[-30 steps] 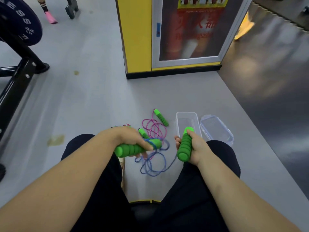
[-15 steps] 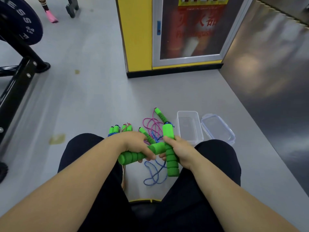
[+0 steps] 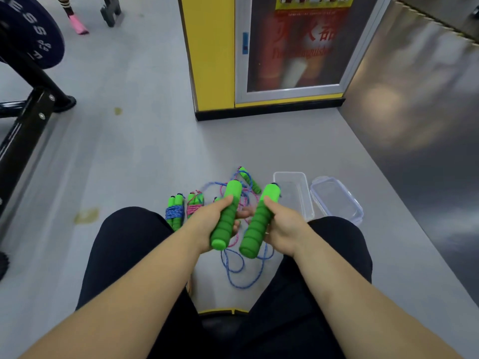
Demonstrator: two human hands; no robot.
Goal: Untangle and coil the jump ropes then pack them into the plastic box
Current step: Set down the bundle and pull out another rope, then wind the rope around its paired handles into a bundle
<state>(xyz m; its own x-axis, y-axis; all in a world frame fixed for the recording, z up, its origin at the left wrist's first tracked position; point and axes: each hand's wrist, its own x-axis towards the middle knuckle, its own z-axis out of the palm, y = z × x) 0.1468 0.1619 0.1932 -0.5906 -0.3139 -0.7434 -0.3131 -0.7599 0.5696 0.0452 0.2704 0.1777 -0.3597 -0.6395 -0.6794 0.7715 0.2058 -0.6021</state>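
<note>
My left hand [image 3: 207,224] grips one green foam handle [image 3: 226,218] and my right hand [image 3: 283,226] grips the other green handle [image 3: 259,224]; the two stand side by side, tilted, above my knees. Their blue cord [image 3: 239,268] hangs in loops to the floor between my legs. Behind them a pink and blue rope tangle [image 3: 243,195] lies on the floor with a third green handle [image 3: 250,180]. Left of it rest two coiled ropes, one wound in blue [image 3: 175,212], one in pink [image 3: 195,206]. The clear plastic box [image 3: 293,177] stands open to the right.
The box's clear lid [image 3: 337,200] lies just right of the box. A yellow cabinet [image 3: 212,55] with a glass door stands ahead. A black rack with a weight plate [image 3: 31,32] fills the left. A person's pink shoe [image 3: 77,25] is far back.
The handles were crossed half a second ago; now both hands have turned them parallel and upright. The two coiled ropes on the left have come into full view.
</note>
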